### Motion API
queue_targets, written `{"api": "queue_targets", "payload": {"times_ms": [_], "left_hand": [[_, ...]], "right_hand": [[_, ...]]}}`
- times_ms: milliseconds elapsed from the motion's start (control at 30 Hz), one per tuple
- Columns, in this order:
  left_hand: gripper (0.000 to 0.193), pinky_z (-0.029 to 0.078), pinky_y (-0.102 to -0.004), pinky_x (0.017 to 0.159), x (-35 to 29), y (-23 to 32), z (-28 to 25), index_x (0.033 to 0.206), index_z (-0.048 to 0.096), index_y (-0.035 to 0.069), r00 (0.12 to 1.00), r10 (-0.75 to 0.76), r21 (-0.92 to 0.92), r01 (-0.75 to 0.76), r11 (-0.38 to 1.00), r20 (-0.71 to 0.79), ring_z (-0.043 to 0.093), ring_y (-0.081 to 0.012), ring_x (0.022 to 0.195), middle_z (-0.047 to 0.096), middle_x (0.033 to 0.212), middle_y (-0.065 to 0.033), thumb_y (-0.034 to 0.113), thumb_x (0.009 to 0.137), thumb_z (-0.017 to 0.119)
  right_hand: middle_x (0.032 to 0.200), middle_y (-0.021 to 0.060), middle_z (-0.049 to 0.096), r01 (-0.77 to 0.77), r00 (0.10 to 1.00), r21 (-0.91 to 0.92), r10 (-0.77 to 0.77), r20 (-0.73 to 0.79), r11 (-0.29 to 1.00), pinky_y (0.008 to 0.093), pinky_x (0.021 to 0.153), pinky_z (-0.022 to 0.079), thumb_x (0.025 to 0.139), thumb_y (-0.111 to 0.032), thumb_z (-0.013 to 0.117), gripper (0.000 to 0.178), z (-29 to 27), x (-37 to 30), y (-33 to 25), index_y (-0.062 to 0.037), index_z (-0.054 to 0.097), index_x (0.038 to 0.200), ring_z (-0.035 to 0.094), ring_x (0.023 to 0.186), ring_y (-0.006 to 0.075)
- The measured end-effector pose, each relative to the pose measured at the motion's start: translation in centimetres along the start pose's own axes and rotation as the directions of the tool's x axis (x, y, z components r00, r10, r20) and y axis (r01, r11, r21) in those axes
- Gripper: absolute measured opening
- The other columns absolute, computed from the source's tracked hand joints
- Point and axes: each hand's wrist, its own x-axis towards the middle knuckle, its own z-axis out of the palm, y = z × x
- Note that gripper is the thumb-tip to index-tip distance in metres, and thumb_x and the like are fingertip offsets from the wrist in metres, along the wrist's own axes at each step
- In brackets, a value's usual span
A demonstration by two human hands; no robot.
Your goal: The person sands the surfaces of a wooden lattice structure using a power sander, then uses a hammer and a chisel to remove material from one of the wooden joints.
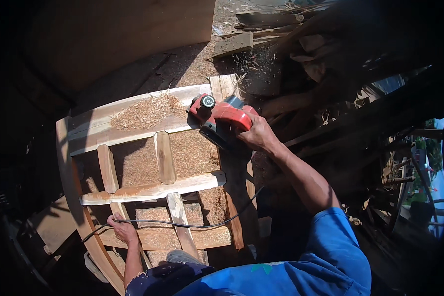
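Note:
My right hand (259, 133) is wrapped round the handle of a red and black electric hand planer (230, 115). The planer sits at the right end of the wide far rail of a wooden frame (91, 127), beside the corner post. Lower left, my left hand (123, 231) is closed at a short slat (118, 209), with a black power cord (182, 225) passing through its fingers. That cord runs across the lower part of the frame toward the right. Curled wood shavings (145, 111) lie heaped on the far rail, left of the planer.
A large brown panel (133, 39) stands beyond the frame. Scrap boards (233, 44) are piled at the far right, and more dark timber lies in shadow along the right side. Shavings cover the ground seen through the frame's openings.

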Motion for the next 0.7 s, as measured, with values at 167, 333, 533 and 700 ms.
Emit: {"api": "queue_targets", "payload": {"times_ms": [167,333,533,700], "left_hand": [[0.043,0.041,-0.0624,0.074,0.4,-0.1,-0.1,0.114,0.040,0.011,1.000,-0.013,0.020,0.012,1.000,0.010,0.060,-0.0560,0.089,0.065,0.094,-0.0323,0.053,0.106,0.034],[0.044,0.043,-0.0619,0.075,0.5,0.0,-0.4,0.112,0.042,0.010,1.000,-0.009,0.011,0.009,1.000,-0.004,0.060,-0.0556,0.089,0.066,0.093,-0.0318,0.053,0.105,0.034],[0.041,0.042,-0.0625,0.074,0.4,0.0,-0.4,0.113,0.041,0.011,1.000,-0.005,0.040,0.005,0.999,-0.010,0.060,-0.0560,0.088,0.066,0.092,-0.0320,0.051,0.106,0.033],[0.040,0.041,-0.0628,0.075,0.5,-0.5,0.2,0.117,0.041,0.010,1.000,0.023,0.079,-0.021,0.997,-0.018,0.060,-0.0557,0.088,0.066,0.093,-0.0319,0.049,0.107,0.034]], "right_hand": [[0.097,0.0168,0.070,0.056,0.997,-0.001,-0.056,-0.058,0.998,0.0399,0.085,0.053,0.077,-0.013,0.072,0.049,1.0,1.8,-1.0,-0.0104,0.064,0.126,0.070,0.092,0.0306],[0.103,0.0173,0.070,0.129,0.981,0.116,-0.110,-0.161,0.985,0.0395,0.089,0.053,0.084,-0.017,0.073,0.054,1.5,-0.6,0.1,-0.0136,0.056,0.135,0.069,0.099,0.0342],[0.101,0.0234,0.071,-0.017,0.975,0.081,0.035,-0.219,0.997,0.0429,0.084,0.056,0.082,-0.018,0.076,0.063,0.8,-8.7,4.6,-0.0159,0.051,0.139,0.069,0.096,0.0432],[0.104,0.0245,0.070,-0.085,0.960,0.119,0.114,-0.256,0.989,0.0453,0.085,0.056,0.081,-0.013,0.075,0.062,0.9,-11.5,5.3,-0.0133,0.050,0.138,0.068,0.097,0.0445]]}}
